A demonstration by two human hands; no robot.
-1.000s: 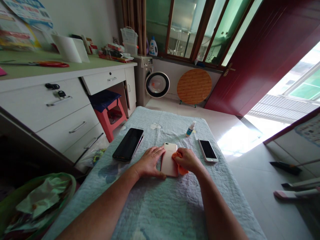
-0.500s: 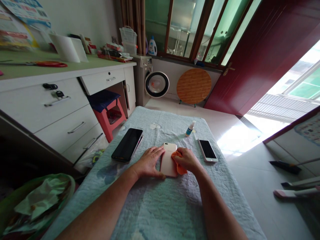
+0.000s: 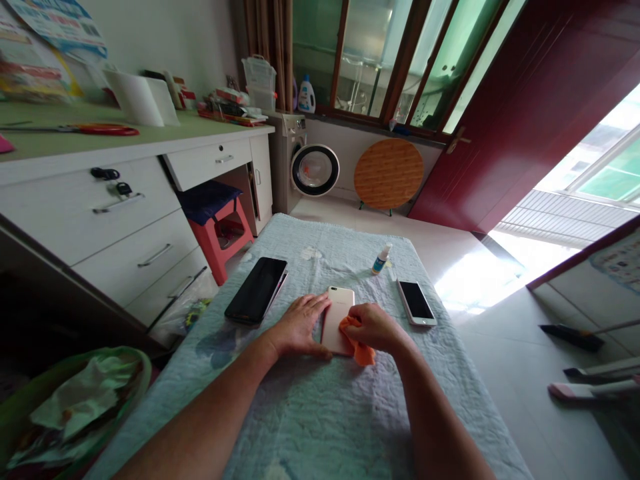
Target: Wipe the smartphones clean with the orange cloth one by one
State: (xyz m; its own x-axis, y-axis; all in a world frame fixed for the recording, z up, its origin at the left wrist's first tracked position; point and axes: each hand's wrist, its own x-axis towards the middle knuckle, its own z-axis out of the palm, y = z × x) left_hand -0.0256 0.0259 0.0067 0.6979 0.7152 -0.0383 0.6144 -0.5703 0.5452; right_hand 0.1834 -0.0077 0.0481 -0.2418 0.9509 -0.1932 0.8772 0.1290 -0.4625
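A pale gold smartphone (image 3: 339, 328) lies back side up on the quilted cloth, camera end away from me. My left hand (image 3: 299, 327) holds it along its left side, fingers at the upper edge and thumb at the lower left corner. Pinched in my right hand (image 3: 373, 325) is an orange cloth (image 3: 364, 353), pressed on the phone's right half. Left of my hands lies a large black smartphone (image 3: 257, 290), screen up, apparently on top of another thin device. A white smartphone (image 3: 417, 303) rests screen up on the right, and a small spray bottle (image 3: 381, 259) stands behind it.
The blue-green quilted cover (image 3: 320, 413) spreads over the table under everything. On the left are a white desk (image 3: 210, 143), a red stool (image 3: 225, 230) and a green waste bin (image 3: 143, 367). Behind stand a washing machine with its door ajar (image 3: 315, 170) and a round wooden board (image 3: 389, 173).
My right hand has slid the orange cloth slightly toward me and left over the phone's back. My left hand and the phones stay in place on the cover.
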